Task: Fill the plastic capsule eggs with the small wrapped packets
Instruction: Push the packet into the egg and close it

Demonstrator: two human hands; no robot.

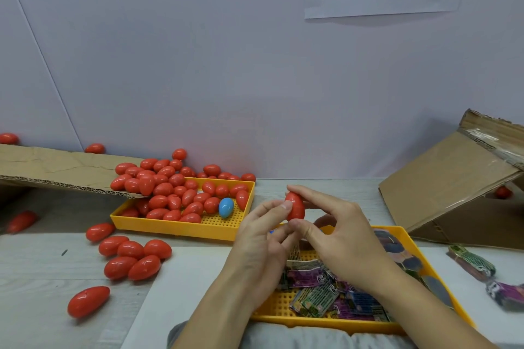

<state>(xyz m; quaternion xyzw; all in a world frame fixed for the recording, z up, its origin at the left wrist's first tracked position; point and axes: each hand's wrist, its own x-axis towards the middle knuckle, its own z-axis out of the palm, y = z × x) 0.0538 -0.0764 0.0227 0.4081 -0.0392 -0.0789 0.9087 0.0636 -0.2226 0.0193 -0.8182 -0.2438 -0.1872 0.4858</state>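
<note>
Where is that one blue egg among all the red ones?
In the head view, the blue egg lies left of centre in the far yellow tray, at the right edge of the red eggs, just left of the left hand.

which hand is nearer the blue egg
Left. The left hand is just right of the blue egg; the right hand is farther right, beyond the held red egg.

Closed red capsule egg point(295, 206), upright, raised above the near yellow tray point(402, 238); wrapped packets point(317, 289) heaped flat inside that tray; more red eggs point(181, 192) far left of it.
</note>
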